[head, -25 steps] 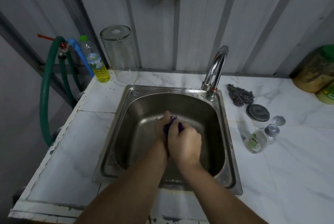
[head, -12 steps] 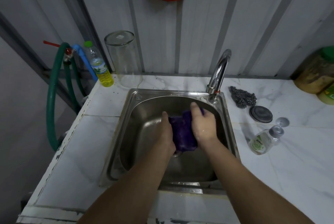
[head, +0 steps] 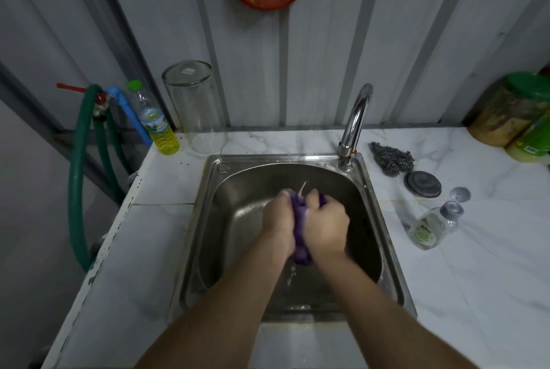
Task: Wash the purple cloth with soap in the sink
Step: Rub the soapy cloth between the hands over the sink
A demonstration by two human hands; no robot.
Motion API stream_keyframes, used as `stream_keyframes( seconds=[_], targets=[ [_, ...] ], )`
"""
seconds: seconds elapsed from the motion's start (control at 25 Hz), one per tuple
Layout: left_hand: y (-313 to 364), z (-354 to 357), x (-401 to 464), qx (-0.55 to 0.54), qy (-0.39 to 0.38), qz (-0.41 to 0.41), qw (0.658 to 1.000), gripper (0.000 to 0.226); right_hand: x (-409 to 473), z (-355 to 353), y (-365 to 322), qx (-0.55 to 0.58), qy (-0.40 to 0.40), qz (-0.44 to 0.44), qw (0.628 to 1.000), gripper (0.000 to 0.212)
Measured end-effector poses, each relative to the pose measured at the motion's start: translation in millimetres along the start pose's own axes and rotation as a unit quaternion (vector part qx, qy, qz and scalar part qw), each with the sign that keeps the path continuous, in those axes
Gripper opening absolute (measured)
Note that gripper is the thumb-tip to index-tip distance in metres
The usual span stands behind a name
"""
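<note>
Purple cloth (head: pixel 300 237) squeezed between both hands; bottle (head: pixel 428 227) label unreadable.

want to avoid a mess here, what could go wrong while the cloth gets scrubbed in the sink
1. Both hands, left hand and right hand, wring the purple cloth above the sink; water drips and could splash onto the counter.
2. The small soap bottle lies tipped beside the sink and might leak.

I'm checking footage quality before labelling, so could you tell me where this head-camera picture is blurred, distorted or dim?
Head view: motion blur smears the left hand, right hand and purple cloth; wide-angle distortion splays the wall ribs outward; lighting is dim with darkened corners; soft highlights sit on the tap and sink rim.
</note>
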State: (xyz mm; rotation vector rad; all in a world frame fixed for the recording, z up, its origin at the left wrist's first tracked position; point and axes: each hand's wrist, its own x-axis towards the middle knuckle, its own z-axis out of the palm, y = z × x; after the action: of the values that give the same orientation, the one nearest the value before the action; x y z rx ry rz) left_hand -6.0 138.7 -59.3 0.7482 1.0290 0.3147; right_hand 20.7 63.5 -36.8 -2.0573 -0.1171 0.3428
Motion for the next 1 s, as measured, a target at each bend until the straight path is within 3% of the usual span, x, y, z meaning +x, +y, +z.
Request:
stream_keyframes(
  seconds=[0.12, 0.2, 0.32, 0.48, 0.6, 0.72, 0.8, 0.88, 1.0],
  targets=[
    [12, -12, 2, -0.037, -0.019, 0.013, 0.999, 0.045, -42, 23, 4, -0.014, 0.029, -0.102, 0.994, 0.053],
    [7, -6, -4, -0.063, -0.05, -0.039, 0.996, 0.043, -19, 18, 1, -0.044, 0.054, -0.103, 0.992, 0.051],
    [-10, 4, -18, -0.017, -0.09, -0.109, 0.99, 0.042, 32, -5, 7, -0.062, 0.015, -0.02, 0.998, 0.045],
    [-6, -10, -20, -0.011, -0.117, -0.084, 0.99, 0.038, 59, -22, 19, 0.046, -0.142, 0.111, 0.983, 0.052],
    [1, -30, -8, 0.018, -0.138, -0.066, 0.988, 0.028, 72, -37, 12, 0.141, -0.195, 0.145, 0.96, 0.062],
    [18, -30, 2, 0.079, -0.193, -0.14, 0.968, 0.066, 87, -52, -2, 0.175, -0.272, 0.145, 0.935, 0.061],
    [27, -17, 7, 0.179, -0.239, -0.136, 0.945, 0.089, 96, -52, -10, 0.149, -0.301, 0.128, 0.933, 0.058],
    [30, 6, 7, 0.223, -0.296, -0.111, 0.922, 0.078, 109, -53, -16, 0.103, -0.294, 0.116, 0.943, 0.057],
    [33, 29, 7, 0.284, -0.273, -0.116, 0.912, 0.055, 130, -57, -17, 0.064, -0.279, 0.125, 0.95, 0.052]
  ],
)
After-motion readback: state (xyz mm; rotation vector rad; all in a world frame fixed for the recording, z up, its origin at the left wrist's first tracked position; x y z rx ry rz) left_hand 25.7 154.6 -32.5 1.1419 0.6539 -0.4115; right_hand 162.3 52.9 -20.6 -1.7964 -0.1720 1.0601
